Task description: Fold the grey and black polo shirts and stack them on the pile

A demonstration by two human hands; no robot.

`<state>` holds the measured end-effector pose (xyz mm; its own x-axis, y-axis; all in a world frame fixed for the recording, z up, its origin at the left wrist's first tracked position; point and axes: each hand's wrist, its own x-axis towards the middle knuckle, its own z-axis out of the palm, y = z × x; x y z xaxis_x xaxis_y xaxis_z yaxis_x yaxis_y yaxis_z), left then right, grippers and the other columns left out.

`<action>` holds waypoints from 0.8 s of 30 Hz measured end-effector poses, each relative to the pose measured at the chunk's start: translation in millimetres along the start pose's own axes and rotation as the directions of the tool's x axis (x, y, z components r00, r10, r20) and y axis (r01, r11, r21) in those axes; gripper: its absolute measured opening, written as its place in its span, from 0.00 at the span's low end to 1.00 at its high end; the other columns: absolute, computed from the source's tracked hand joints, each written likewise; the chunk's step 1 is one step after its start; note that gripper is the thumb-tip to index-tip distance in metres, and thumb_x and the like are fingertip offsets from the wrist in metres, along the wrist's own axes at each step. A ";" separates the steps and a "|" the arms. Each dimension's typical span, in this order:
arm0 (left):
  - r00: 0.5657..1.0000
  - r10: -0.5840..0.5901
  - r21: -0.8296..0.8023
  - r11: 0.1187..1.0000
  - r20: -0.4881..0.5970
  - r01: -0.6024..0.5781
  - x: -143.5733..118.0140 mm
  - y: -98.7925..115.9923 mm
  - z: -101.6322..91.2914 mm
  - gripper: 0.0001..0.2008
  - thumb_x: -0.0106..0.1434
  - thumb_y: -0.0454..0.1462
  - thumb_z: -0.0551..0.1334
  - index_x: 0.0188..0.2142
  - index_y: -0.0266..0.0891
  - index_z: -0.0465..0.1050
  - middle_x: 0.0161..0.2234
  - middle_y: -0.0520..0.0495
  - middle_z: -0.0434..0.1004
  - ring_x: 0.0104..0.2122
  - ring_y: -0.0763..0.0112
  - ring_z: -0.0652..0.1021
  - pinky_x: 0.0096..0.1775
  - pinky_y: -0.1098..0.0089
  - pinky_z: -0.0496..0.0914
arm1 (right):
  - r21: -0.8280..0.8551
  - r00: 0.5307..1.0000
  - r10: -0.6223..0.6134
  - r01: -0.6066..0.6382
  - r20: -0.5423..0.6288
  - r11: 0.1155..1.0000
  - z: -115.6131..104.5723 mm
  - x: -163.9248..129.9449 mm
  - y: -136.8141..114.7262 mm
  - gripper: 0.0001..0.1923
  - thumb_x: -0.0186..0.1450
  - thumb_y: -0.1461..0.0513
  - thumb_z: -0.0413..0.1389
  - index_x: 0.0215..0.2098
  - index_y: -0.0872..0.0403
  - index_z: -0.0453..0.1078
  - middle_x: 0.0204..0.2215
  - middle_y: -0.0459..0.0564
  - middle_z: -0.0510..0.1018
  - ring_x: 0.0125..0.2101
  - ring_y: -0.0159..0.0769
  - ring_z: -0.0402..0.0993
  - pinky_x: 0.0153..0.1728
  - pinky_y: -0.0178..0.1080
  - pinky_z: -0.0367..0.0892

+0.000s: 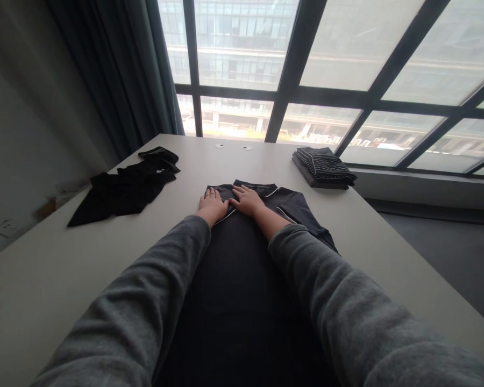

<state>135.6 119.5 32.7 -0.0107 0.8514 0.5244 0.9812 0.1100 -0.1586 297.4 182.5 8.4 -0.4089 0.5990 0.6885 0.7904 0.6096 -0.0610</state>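
Observation:
A dark shirt (246, 279) with white piping lies spread on the white table, its collar (256, 188) toward the window. My left hand (213, 205) rests flat on the shirt's upper left part, fingers stretched out. Beside it, my right hand (247, 201) lies flat just below the collar, its fingers pointing left and its thumb close to the left hand. Neither hand grips the cloth. On the right, the shirt's side is spread out past my right forearm, while its left edge is partly hidden by my left sleeve.
Black garments (125, 188) lie loosely on the left of the white table (387, 269). A folded stack (325, 167), striped on top, sits at the back right. Two round fittings are set in the far end. A dark curtain (116, 64) and a large window stand behind.

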 end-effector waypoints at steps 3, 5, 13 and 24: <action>0.999 -0.042 -0.006 0.999 -0.026 0.042 2.7 1.2 6.0 0.43 0.75 0.53 0.42 0.77 0.22 0.47 0.78 0.28 0.41 0.77 0.49 0.49 0.73 0.54 0.49 | 0.014 0.995 0.082 -0.083 0.054 0.996 0.7 2.7 -1.1 0.35 0.78 0.44 0.42 0.79 0.46 0.53 0.78 0.47 0.51 0.77 0.51 0.45 0.73 0.56 0.46; 0.997 -0.053 -0.015 0.999 -0.050 0.052 1.1 -0.1 7.4 0.43 0.74 0.54 0.43 0.77 0.23 0.48 0.78 0.28 0.41 0.77 0.49 0.49 0.73 0.54 0.48 | 0.016 0.993 0.100 -0.101 0.061 0.995 1.3 4.4 -1.1 0.35 0.78 0.44 0.41 0.79 0.44 0.52 0.78 0.46 0.48 0.77 0.51 0.44 0.73 0.58 0.46; 0.994 -0.090 -0.057 0.995 -0.055 0.087 4.4 -5.2 2.8 0.45 0.72 0.57 0.44 0.78 0.29 0.48 0.78 0.31 0.43 0.77 0.48 0.50 0.73 0.48 0.48 | 0.034 0.993 0.109 -0.111 0.053 0.993 -1.0 3.0 -1.9 0.36 0.79 0.44 0.40 0.80 0.47 0.50 0.78 0.47 0.49 0.77 0.50 0.44 0.73 0.58 0.46; 0.966 0.217 0.062 0.976 -0.140 -0.210 -39.7 -46.1 -5.4 0.37 0.76 0.48 0.47 0.77 0.31 0.50 0.78 0.36 0.41 0.77 0.52 0.47 0.74 0.49 0.43 | 0.030 0.996 0.070 -0.072 0.046 0.997 -0.5 3.3 -1.4 0.41 0.75 0.38 0.46 0.78 0.49 0.54 0.78 0.52 0.50 0.76 0.56 0.44 0.73 0.59 0.46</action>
<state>91.8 77.8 23.7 0.2296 0.7747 0.5892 0.9476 -0.0399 -0.3169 295.1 183.4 11.2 -0.3731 0.6638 0.6482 0.8037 0.5803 -0.1317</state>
